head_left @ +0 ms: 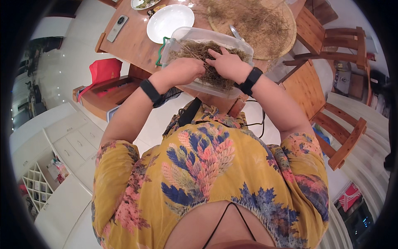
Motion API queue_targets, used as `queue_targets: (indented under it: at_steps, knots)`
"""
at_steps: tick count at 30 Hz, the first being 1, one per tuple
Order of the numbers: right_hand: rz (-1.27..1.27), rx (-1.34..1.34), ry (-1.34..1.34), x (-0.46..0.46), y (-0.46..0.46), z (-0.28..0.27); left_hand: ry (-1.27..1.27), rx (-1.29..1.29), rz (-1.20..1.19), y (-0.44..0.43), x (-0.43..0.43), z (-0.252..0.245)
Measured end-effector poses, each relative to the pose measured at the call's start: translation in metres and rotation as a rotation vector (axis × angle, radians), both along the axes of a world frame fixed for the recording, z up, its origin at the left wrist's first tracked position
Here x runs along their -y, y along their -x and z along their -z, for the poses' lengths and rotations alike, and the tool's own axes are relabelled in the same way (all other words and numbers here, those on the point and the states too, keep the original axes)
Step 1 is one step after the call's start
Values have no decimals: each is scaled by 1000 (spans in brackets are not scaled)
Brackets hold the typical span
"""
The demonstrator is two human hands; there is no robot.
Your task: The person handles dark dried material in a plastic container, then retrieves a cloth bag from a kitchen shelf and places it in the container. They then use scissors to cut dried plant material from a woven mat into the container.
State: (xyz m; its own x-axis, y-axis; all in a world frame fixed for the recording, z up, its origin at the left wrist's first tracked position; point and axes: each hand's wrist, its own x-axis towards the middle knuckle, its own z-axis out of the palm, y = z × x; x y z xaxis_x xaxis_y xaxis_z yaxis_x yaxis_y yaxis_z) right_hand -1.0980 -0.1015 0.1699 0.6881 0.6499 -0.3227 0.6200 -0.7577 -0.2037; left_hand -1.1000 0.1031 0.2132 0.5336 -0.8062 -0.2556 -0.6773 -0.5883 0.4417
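A clear plastic box with a green handle stands at the near edge of the wooden table, filled with dried brown herbs. My left hand is over the box's left part, fingers curled and pinching some dried stems. My right hand rests on the herbs in the right part, palm down with its fingers spread. Behind the box, on the right, lies a round woven bamboo tray strewn with more dried stems. A metal blade, perhaps of a knife or scissors, lies at the tray's near left edge.
A white plate sits behind the box, with a dish of greens beyond it. A phone lies at the table's left. A wooden chair stands on the right; a red bag rests on a seat at left.
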Motion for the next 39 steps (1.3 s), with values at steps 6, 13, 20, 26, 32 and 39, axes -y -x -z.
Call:
queue_targets:
  at_steps: [6, 13, 20, 26, 32, 39]
  knots:
    - [29, -103, 111, -13, -4, -13, -462, -70, -5, 0, 5, 12]
    - [81, -217, 134, -20, -15, -9, -445, -71, 114, -2, -6, 20]
    - [163, -244, 102, -26, -16, -10, -163, 36, -145, 9, -1, 29]
    - [108, -285, 107, -19, -23, -17, -488, 81, -57, 1, -1, 28]
    - [53, -253, 126, -25, -23, -17, -416, 52, -92, -3, -6, 38]
    - [-85, -177, 187, -51, 2, -24, -435, -146, -122, 1, -2, 17]
